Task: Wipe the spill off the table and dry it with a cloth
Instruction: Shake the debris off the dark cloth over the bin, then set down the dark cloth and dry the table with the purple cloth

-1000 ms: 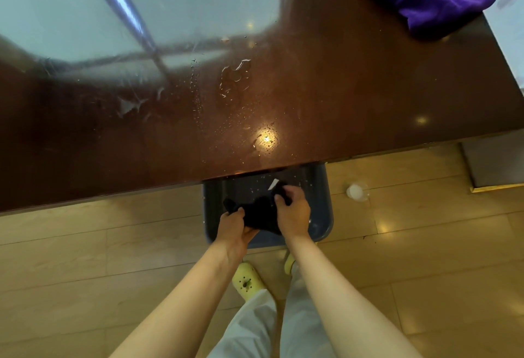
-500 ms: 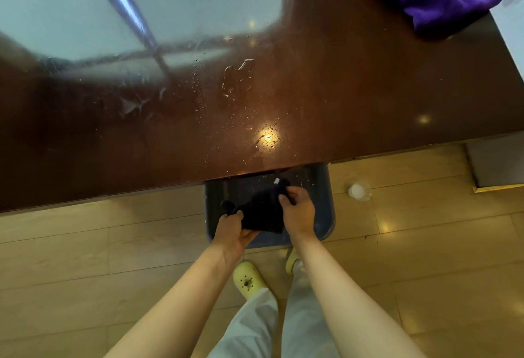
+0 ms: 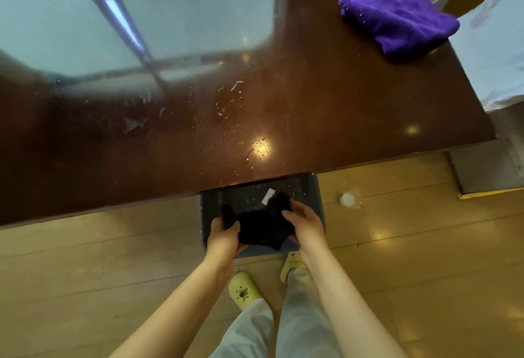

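Over the blue bin [image 3: 317, 202] below the table [image 3: 340, 119] edge, both hands clutched the black cloth [image 3: 261, 227], left hand [image 3: 224, 237] gripping one end, right hand [image 3: 304, 223] the other. Droplets and a white tag [image 3: 268, 195] showed inside the bin. Spilled water [image 3: 229, 97] sat mid-table, purple cloth [image 3: 397, 14] far right.

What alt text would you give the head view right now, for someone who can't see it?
Both hands, left hand and right hand, grip a black cloth over a blue bin on the floor beside the dark wooden table. Water droplets dot the tabletop; a purple towel lies at its far right corner.
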### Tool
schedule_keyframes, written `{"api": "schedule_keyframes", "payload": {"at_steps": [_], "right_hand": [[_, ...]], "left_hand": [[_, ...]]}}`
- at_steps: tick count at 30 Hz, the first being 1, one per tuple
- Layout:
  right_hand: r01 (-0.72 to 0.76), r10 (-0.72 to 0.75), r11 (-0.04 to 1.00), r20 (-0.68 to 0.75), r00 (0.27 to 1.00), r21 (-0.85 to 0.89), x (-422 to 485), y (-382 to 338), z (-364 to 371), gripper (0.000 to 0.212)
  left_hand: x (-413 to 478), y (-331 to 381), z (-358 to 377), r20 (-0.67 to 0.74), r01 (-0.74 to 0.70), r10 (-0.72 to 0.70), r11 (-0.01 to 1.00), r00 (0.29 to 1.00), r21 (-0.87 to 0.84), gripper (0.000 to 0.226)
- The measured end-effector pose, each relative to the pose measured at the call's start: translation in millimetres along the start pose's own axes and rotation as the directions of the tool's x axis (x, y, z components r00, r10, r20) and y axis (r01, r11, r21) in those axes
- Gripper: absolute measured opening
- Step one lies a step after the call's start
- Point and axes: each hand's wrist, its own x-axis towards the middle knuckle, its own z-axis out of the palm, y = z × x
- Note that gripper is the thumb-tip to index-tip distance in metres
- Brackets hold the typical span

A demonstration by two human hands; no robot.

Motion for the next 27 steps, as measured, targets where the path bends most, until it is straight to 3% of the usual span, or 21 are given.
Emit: {"api": "schedule_keyframes", "payload": {"at_steps": [8,14,16,18,20,24,27], "right_hand": [[0.336,-0.313,0.937,0.200,0.929,-0.094,-97.9,-73.4,-38.2,0.023],[0.556,-0.505,0.820,0.287,0.814,-0.136,-165.1,-141.4,-55.9,0.012],[0.602,-0.545,0.781,0.293,0.786,-0.163,-180.5,-166.9,-58.5,0.027],[0.613,-0.551,0.765,0.293,0.781,-0.197,-189.7,-189.7,-62.8,0.045],[0.622,-0.560,0.745,0.281,0.779,-0.240,-195.2,-210.2,-67.4,0.049],[0.637,-0.621,0.746,0.142,0.771,-0.195,-190.6,-245.9,-83.2,0.015],[0.611,-0.616,0.766,0.041,0.786,-0.200,-177.7,-269.5,-98.0,0.015]], "left_hand": [[-111.4,38.4,1.8,0.264,-0.228,0.204,0.971,0.943,0.066,0.010],[-191.3,91.4,14.2,0.456,-0.485,0.390,0.868,0.800,0.107,0.017],[-212.6,111.6,25.3,0.479,-0.577,0.461,0.808,0.747,0.123,0.020],[-229.5,129.7,39.0,0.487,-0.648,0.516,0.748,0.705,0.145,0.025],[-243.0,146.3,53.9,0.512,-0.689,0.538,0.707,0.669,0.157,0.033],[-257.5,176.6,83.9,0.584,-0.691,0.536,0.720,0.609,0.060,0.038],[-257.0,198.4,113.1,0.625,-0.753,0.561,0.655,0.542,0.064,0.034]]}}
